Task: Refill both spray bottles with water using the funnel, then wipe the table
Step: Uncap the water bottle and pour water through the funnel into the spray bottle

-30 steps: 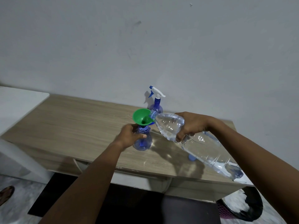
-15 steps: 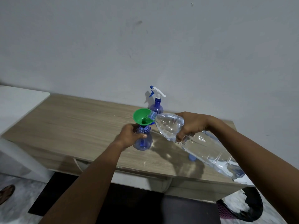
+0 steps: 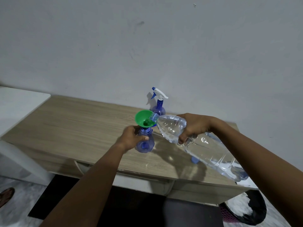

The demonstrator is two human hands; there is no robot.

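At frame centre, the left hand (image 3: 131, 138) grips the open spray bottle (image 3: 145, 142) while the right hand (image 3: 192, 128) clasps the water bottle (image 3: 201, 145), pouring into the funnel (image 3: 144, 119); next, judge fill, then level it.

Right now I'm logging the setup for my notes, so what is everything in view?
Table: 1, light wood, along the wall.
Funnel: 1, green, in the neck of the near spray bottle.
Near spray bottle: 1, blue, no sprayer head, on the table.
Far spray bottle: 1, blue with white sprayer head, by the wall.
Water bottle: 1, clear, tilted, mouth at the funnel.
Cap: 1, blue, on the table under the water bottle.
White surface: 1, far left.
Left hand: 1, gripping the near spray bottle.
Right hand: 1, gripping the water bottle.
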